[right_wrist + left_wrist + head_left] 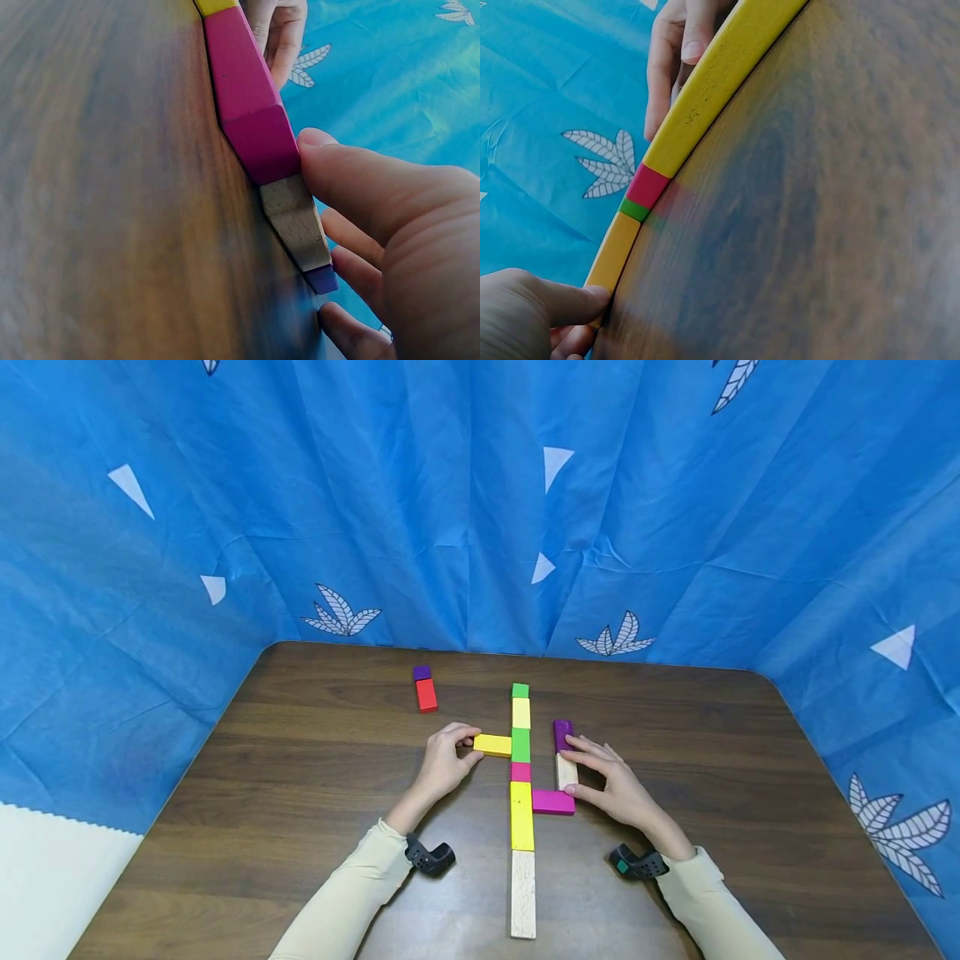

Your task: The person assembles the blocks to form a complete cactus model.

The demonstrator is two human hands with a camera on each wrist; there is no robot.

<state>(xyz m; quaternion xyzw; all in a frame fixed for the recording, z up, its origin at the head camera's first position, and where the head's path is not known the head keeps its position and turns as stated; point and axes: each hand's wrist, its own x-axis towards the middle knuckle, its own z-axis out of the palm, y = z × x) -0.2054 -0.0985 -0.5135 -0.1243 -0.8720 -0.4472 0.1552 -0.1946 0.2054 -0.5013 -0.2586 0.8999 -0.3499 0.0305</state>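
Observation:
A column of coloured blocks runs front to back along the table, with a pink block [521,772], a yellow block [522,817] and a long pale block [523,893] among its parts. My left hand [444,762] pinches the outer end of an orange-yellow block [492,745], whose other end meets the column's green block [521,745]. On the right side, a magenta block [552,802] juts from the yellow one. Beyond it stand a plain wooden block [566,772] and a purple block [562,735] in line. My right hand [615,781] holds the wooden block between thumb and fingers, one fingertip reaching the purple block.
A red block [426,695] and a small dark purple block [422,673] lie end to end at the back left. Light yellow [521,713] and green [520,691] blocks form the column's far end. A blue curtain [465,527] hangs behind the brown table [300,760].

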